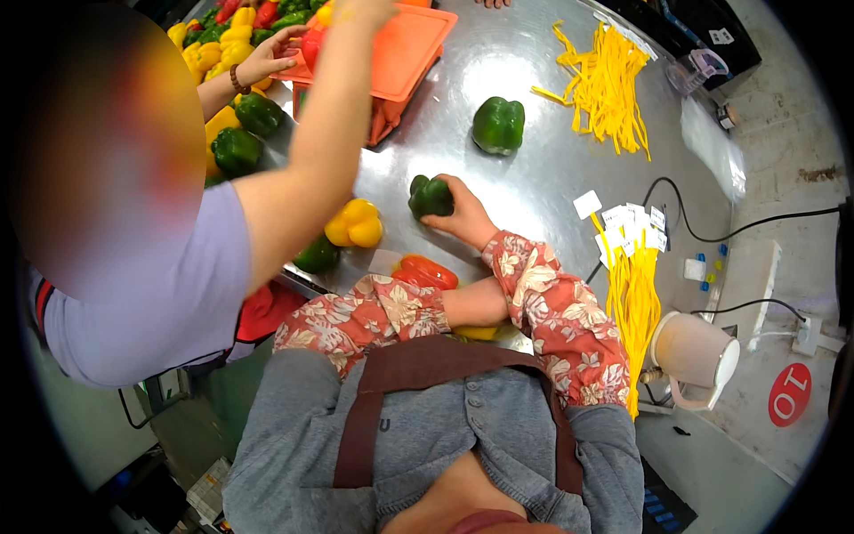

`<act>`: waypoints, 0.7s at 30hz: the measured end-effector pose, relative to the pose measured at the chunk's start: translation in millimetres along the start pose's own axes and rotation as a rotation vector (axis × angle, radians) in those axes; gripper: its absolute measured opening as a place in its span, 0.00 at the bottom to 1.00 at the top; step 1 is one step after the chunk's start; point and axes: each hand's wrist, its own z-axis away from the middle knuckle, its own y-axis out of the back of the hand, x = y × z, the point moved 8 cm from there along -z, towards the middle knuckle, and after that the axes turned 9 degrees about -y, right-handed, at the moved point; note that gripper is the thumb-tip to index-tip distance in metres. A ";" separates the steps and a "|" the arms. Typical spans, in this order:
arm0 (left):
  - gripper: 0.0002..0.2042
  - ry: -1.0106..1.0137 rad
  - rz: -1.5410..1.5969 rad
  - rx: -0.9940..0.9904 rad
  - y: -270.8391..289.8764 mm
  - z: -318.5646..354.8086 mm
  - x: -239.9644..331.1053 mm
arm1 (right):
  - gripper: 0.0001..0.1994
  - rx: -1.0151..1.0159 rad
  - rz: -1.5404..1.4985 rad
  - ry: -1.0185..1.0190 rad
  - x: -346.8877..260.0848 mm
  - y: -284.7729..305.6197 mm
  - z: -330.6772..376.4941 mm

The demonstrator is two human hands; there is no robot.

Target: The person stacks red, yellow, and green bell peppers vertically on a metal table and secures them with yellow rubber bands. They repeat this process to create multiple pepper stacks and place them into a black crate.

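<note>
My right hand (pixel 463 214) is closed around a dark green bell pepper (pixel 431 198) at the middle of the metal table. My left forearm (pixel 476 304) crosses beneath the right sleeve, which hides the left hand and its fingers. Just beyond that forearm lies a red bell pepper (pixel 425 271). Part of something yellow (pixel 478 332) shows below the same arm. To the left sit a yellow bell pepper (pixel 354 223) and a green one (pixel 318 255). Another large green bell pepper (pixel 498 125) rests farther back, apart from my hands.
At left, a co-worker's arm (pixel 311 178) reaches over an orange tray (pixel 414 53); one hand (pixel 271 58) is by a red pepper. Many mixed peppers (pixel 213 44) are piled behind. Two bundles of yellow ties (pixel 609 84), a mug (pixel 689 351) and cables line the right side.
</note>
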 end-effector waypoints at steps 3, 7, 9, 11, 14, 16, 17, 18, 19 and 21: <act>0.12 -0.161 -0.169 -0.209 -40.8 23.5 -20.9 | 0.33 -0.007 -0.481 -0.211 22.4 33.1 23.3; 0.05 -0.133 -0.193 -0.264 -22.6 7.8 9.0 | 0.28 0.145 -1.056 -0.377 33.7 98.2 119.8; 0.04 -0.161 -0.152 -0.280 -30.7 7.5 17.3 | 0.28 0.148 -1.184 -0.441 49.0 93.7 180.0; 0.04 -0.186 -0.121 -0.358 -37.8 6.8 14.3 | 0.27 0.241 -1.169 -0.454 59.3 88.5 222.1; 0.02 -0.351 -0.241 -0.215 -28.3 14.1 31.3 | 0.27 0.300 -1.278 -0.376 61.4 82.4 249.3; 0.05 -0.239 -0.209 -0.367 -34.6 20.0 24.5 | 0.30 0.257 -1.205 -0.439 46.3 71.3 268.8; 0.05 -0.220 -0.195 -0.334 -40.9 27.8 12.0 | 0.31 0.156 -1.154 -0.489 52.2 65.7 278.1; 0.03 -0.256 -0.156 -0.415 -38.2 18.8 28.1 | 0.31 0.199 -1.055 -0.578 52.3 66.9 285.8; 0.04 -0.168 -0.028 -0.471 -25.2 10.7 31.4 | 0.31 0.084 -0.934 -0.597 53.2 67.0 279.5; 0.05 -0.120 -0.064 -0.519 -45.5 20.9 14.3 | 0.34 -0.138 -0.496 -0.624 42.4 60.6 277.3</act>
